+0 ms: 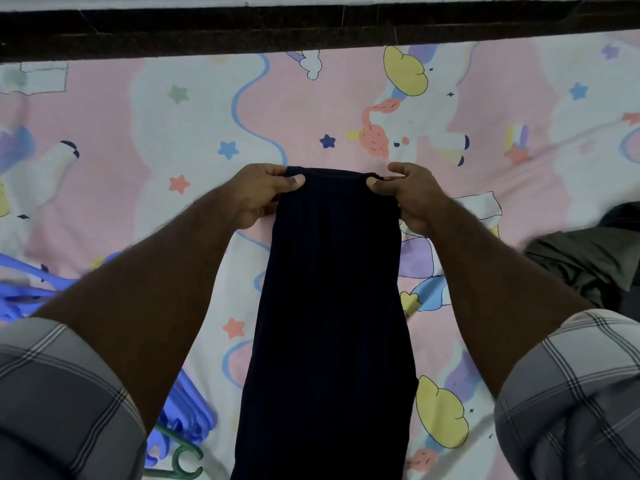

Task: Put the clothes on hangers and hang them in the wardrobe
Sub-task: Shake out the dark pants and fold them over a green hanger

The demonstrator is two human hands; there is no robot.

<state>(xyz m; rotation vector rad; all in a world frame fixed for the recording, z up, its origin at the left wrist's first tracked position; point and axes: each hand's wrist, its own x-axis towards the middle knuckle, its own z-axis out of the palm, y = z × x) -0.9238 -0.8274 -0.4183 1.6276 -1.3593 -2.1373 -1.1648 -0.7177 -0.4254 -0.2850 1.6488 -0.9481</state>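
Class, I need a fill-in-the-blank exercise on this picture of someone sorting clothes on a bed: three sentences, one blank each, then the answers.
1. Both hands, left hand and right hand, pinch the top edge of a dark ____ garment.
2. The plastic hangers lie beside the person's ____ arm.
3. The bedsheet is printed with stars and ____.

Answers: navy; left; unicorns

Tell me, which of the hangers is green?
The green hanger lies at the bottom left on the bedsheet, nearest the person. The other hangers there are blue.
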